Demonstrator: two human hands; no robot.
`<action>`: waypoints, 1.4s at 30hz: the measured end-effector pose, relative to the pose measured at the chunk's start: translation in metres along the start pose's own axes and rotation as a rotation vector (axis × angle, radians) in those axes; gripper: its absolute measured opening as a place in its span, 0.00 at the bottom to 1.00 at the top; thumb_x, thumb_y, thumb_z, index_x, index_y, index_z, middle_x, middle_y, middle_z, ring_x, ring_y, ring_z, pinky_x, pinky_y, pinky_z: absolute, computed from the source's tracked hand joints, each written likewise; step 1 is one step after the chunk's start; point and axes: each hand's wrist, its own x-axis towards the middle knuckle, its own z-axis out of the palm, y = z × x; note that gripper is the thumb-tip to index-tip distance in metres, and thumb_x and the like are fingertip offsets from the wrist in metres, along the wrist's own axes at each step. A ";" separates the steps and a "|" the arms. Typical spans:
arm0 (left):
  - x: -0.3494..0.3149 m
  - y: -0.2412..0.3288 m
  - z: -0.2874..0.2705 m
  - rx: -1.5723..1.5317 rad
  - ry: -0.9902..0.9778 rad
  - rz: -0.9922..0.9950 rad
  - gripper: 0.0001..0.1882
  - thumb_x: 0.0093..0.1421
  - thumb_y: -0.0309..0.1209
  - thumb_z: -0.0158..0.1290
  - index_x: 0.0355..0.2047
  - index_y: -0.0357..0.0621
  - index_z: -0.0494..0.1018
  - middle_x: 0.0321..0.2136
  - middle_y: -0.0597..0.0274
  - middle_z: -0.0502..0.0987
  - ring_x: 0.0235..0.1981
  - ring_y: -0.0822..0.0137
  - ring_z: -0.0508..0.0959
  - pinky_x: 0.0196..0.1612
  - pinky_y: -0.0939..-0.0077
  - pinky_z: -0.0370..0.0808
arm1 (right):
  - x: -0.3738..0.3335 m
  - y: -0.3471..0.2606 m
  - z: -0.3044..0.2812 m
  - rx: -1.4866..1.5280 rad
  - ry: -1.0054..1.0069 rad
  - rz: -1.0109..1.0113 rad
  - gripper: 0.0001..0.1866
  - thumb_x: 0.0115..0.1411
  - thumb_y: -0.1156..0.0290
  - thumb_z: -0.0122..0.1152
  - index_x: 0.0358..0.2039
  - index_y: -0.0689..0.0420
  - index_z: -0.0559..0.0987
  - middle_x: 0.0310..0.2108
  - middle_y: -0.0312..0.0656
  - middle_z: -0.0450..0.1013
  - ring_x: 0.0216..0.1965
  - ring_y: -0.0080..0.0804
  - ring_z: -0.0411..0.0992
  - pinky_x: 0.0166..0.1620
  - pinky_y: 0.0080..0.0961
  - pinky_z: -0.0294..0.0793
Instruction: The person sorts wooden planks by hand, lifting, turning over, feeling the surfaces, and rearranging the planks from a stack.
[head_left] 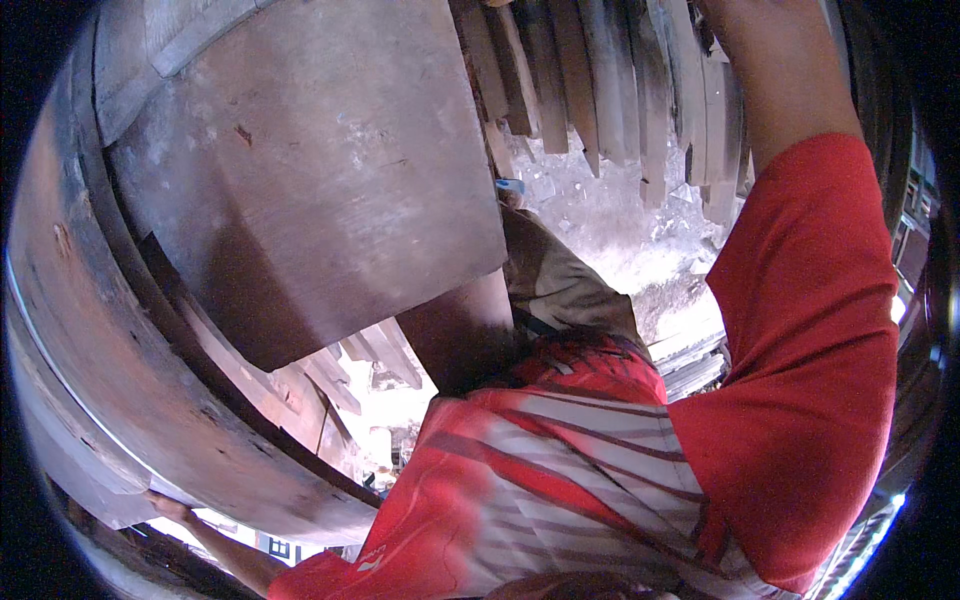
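My left hand is far out at the lower left, its fingers at the edge of a pale grey board. It looks closed on that edge, though the hand is small and dim here. My right arm, in a red sleeve, reaches up at the upper right. Only the wrist end of my right hand shows, cut off by the top edge, so its fingers and anything in them are hidden. Between my arms is a large brown wooden panel, with a smaller dark brown piece below it.
A long wooden board bends along the left side. Several narrow upright wood strips stand at the top right, over a littered, brightly lit floor. A small blue object lies beside the panel. Stacked thin pieces sit behind my body.
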 end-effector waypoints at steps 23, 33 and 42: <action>0.013 -0.009 0.003 -0.075 0.094 -0.036 0.40 0.71 0.61 0.30 0.67 0.41 0.63 0.62 0.41 0.68 0.58 0.44 0.72 0.62 0.56 0.68 | 0.166 -0.039 0.014 -0.095 0.075 -0.287 0.20 0.61 0.62 0.48 0.40 0.64 0.82 0.40 0.60 0.79 0.43 0.56 0.79 0.48 0.50 0.76; -0.013 0.019 0.035 0.087 0.162 -0.422 0.49 0.66 0.69 0.31 0.56 0.30 0.72 0.48 0.29 0.77 0.52 0.39 0.77 0.56 0.54 0.70 | 0.241 -0.055 -0.003 -0.521 0.087 -0.478 0.17 0.57 0.66 0.51 0.36 0.67 0.81 0.37 0.62 0.79 0.40 0.56 0.80 0.44 0.47 0.79; -0.010 0.030 0.055 0.052 0.353 -0.287 0.40 0.71 0.59 0.37 0.61 0.31 0.68 0.57 0.37 0.73 0.58 0.44 0.73 0.62 0.59 0.67 | 0.255 -0.032 0.009 -0.197 0.133 -0.256 0.24 0.70 0.61 0.39 0.42 0.67 0.79 0.37 0.63 0.77 0.40 0.62 0.77 0.44 0.54 0.77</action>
